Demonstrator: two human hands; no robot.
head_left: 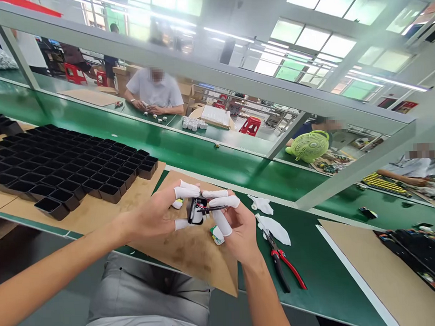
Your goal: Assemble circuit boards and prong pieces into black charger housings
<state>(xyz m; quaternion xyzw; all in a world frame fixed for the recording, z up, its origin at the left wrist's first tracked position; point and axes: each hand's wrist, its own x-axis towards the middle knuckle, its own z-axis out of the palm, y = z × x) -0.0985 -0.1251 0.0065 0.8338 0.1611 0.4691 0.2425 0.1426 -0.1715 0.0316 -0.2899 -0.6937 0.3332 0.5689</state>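
Observation:
My left hand (165,207), with white finger cots on several fingers, grips a small black box-shaped housing (190,212). The open side of the housing faces right and shows a white part and thin red and dark wires inside. At that opening is my right hand (237,224), also in white finger cots, its fingers closed on a thin black strip (214,209) whose kind I cannot make out. Small white parts with green and yellow markings lie below the hands: one (217,235) near my right hand, another (177,203) behind my left fingers.
Rows of black open boxes (109,193) stand on cardboard at left. Red-and-black pliers (278,256) and white finger cots (275,230) lie at right. Across the green belt (188,149) sits a person (158,91); a green fan (311,146) stands farther right. A metal frame (214,72) crosses above.

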